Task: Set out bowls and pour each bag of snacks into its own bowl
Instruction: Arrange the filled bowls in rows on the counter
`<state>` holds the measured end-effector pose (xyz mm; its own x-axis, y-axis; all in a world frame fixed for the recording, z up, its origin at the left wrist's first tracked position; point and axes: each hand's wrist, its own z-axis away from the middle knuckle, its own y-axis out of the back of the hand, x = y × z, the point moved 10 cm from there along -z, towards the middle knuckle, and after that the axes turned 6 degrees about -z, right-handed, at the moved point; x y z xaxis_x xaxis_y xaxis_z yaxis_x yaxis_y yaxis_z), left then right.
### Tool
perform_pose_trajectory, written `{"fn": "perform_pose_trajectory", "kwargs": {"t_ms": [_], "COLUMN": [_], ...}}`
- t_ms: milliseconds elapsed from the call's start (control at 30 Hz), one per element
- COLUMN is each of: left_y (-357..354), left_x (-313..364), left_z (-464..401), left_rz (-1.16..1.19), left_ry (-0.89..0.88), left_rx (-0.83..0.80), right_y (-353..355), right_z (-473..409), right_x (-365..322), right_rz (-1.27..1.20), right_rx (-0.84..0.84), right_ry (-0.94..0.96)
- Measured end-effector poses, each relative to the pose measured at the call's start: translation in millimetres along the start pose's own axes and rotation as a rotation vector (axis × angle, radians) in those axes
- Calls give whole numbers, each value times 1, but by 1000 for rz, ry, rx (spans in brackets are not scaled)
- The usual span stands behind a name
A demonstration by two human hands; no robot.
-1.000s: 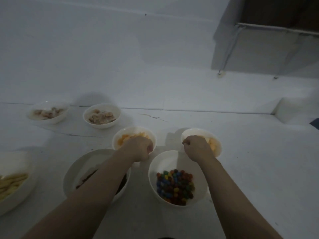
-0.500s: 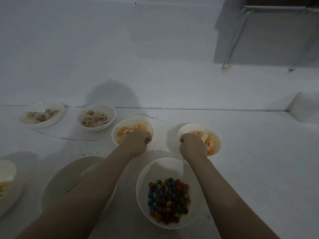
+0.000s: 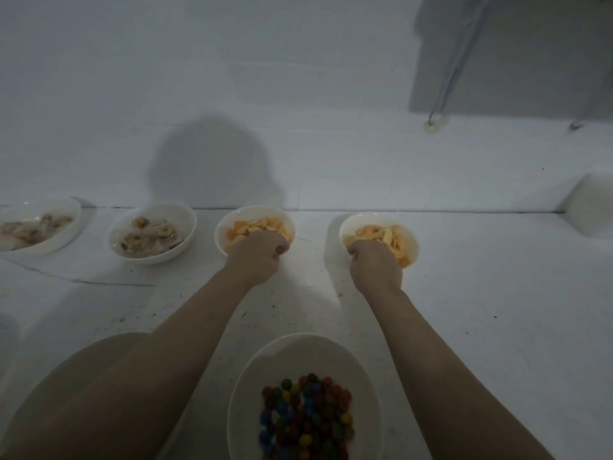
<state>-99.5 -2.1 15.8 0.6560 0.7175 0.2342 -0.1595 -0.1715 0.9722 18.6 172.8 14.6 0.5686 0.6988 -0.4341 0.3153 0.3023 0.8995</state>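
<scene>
Head view: two white bowls of orange chips sit by the table's far edge. Left hand [image 3: 257, 258] grips the near rim of the left chip bowl [image 3: 221, 235], fingers curled; right hand [image 3: 376, 265] likewise pinches the right chip bowl [image 3: 413, 247]. Both forearms stretched forward, knuckles up. Bowls look rigid, smooth, likely breakable; light contents. Rim hold seems apt, slide rather than lift

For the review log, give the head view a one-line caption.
Left hand and right hand each grip a bowl of orange chips; candy bowl sits nearer.
</scene>
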Motion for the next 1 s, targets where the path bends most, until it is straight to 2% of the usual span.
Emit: {"fn": "perform_pose_trajectory", "kwargs": {"t_ms": [167, 267, 467, 633, 767, 867, 1000], "left_y": [2, 12, 43, 55, 72, 65, 42], "left_x": [2, 7, 11, -9, -33, -52, -66], "left_z": [3, 18, 80, 145, 189, 206, 220], "left_rz": [1, 26, 168, 155, 308, 232, 115], "left_ry": [2, -9, 41, 141, 274, 379, 449], "left_rx": [30, 122, 259, 274, 339, 173, -81], "right_y": [3, 12, 30, 16, -3, -21, -34], "right_z": [0, 10, 57, 115, 150, 169, 185], "right_x": [-2, -11, -46, -79, -101, -107, -114], "right_rz": [9, -2, -190, -250, -266, -261, -263], "right_rx": [-5, 15, -19, -144, -284, -424, -477], "right_ry": [-6, 39, 92, 139, 185, 165, 152]}}
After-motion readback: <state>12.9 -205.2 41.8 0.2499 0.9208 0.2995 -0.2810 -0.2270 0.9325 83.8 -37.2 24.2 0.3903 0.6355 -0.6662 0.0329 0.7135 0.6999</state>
